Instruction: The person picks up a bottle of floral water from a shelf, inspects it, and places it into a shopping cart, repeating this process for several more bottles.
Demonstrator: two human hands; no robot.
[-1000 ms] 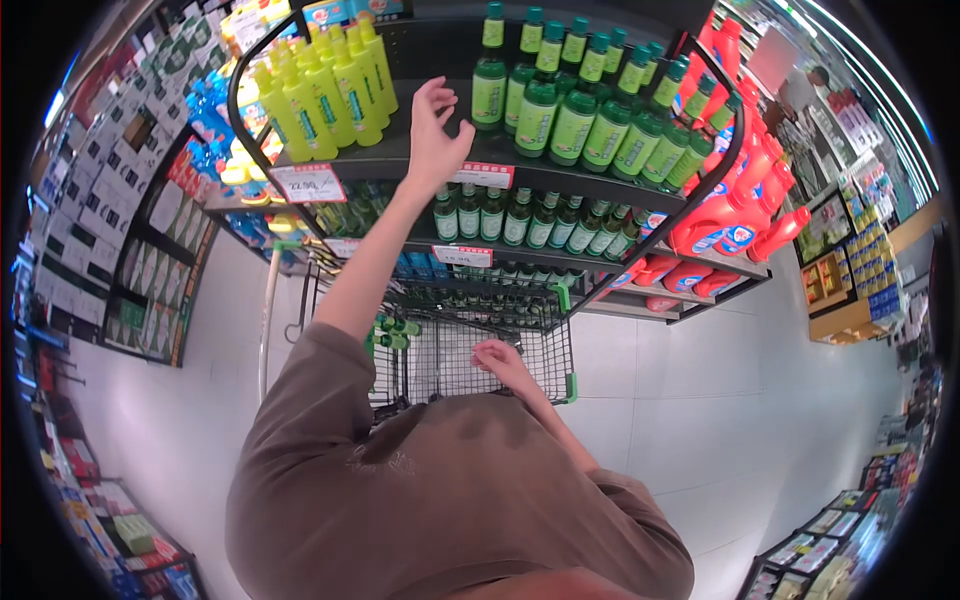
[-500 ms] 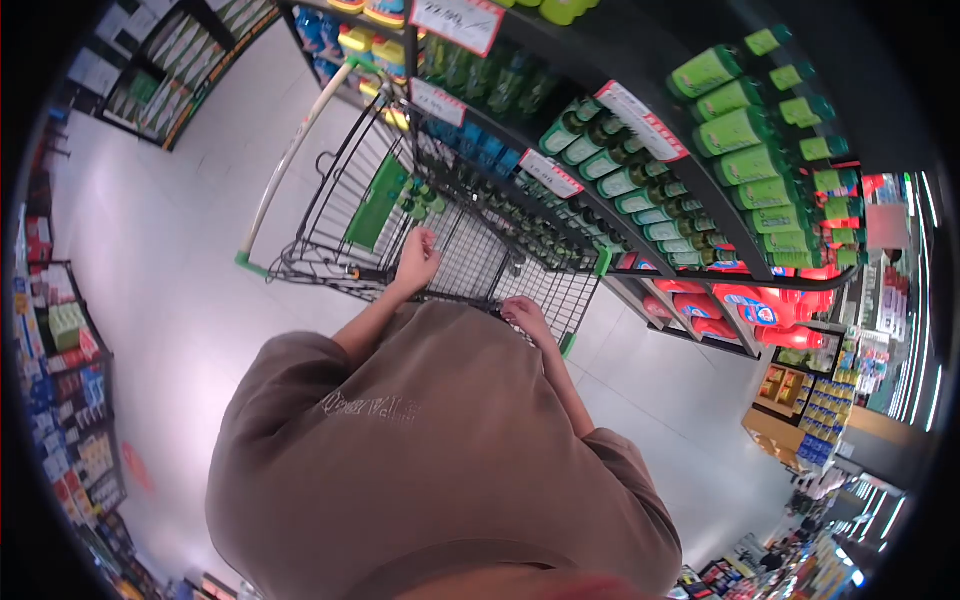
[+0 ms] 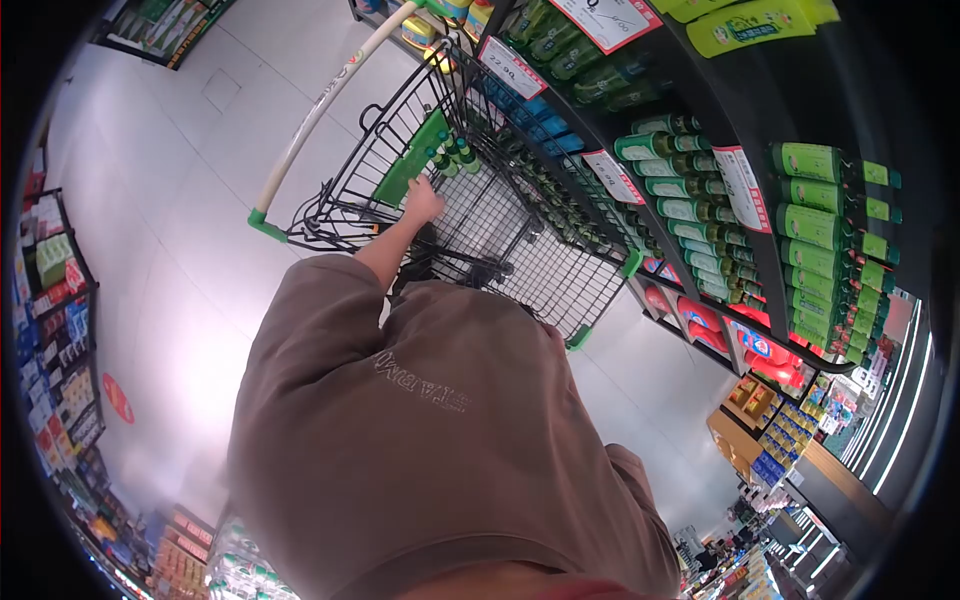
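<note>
My left hand [image 3: 424, 203] reaches over the shopping cart [image 3: 480, 215], fingers loosely extended near the lower end of the green panel [image 3: 412, 160]. Just beyond the fingertips are several green bottles [image 3: 458, 157], grouped in the cart beside that panel. The cart's basket is black wire mesh, and its pale handle [image 3: 318, 112] with green ends lies to the left of the hand. My right hand is hidden behind the front of my brown shirt [image 3: 440, 430].
Shelving runs along the cart's right side, with green-labelled bottles [image 3: 812, 240], dark green bottles [image 3: 690, 215] and price tags [image 3: 613, 178]. Red bottles [image 3: 765, 345] stand on the lower shelf. Pale tiled floor [image 3: 170, 230] stretches left to stocked shelves [image 3: 65, 330].
My left hand has moved farther into the cart, toward the green bottles. My right hand, seen before at the cart's near edge, has dropped out of sight. The view has shifted and turned.
</note>
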